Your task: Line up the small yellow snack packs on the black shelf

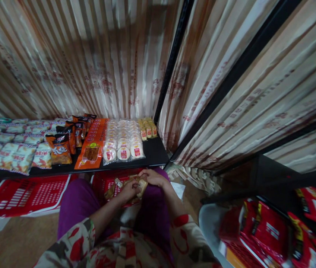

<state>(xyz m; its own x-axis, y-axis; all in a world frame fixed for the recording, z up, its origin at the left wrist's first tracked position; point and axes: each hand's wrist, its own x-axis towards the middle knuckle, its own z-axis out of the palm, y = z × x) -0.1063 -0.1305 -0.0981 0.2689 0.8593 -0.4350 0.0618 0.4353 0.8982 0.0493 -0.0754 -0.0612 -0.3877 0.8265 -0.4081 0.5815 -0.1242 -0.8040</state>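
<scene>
My left hand [128, 190] and my right hand [154, 178] meet over my lap, both closed on a cluster of small yellow-brown snack packets [140, 186]. More of these packets [112, 190] trail to the left, over a red plastic basket [103, 181]. My legs in purple trousers [76, 203] lie below the hands. On the low black shelf [155, 152] ahead stand similar small yellow packets [147, 129] at the far right.
The shelf carries rows of round white cakes [123, 143], orange flat packs [92, 150], dark orange snack bags [60, 149] and pale bags [12, 156]. A second red basket [24, 195] lies left. Red packets [269, 230] fill a box at lower right. Striped curtains [91, 56] hang behind.
</scene>
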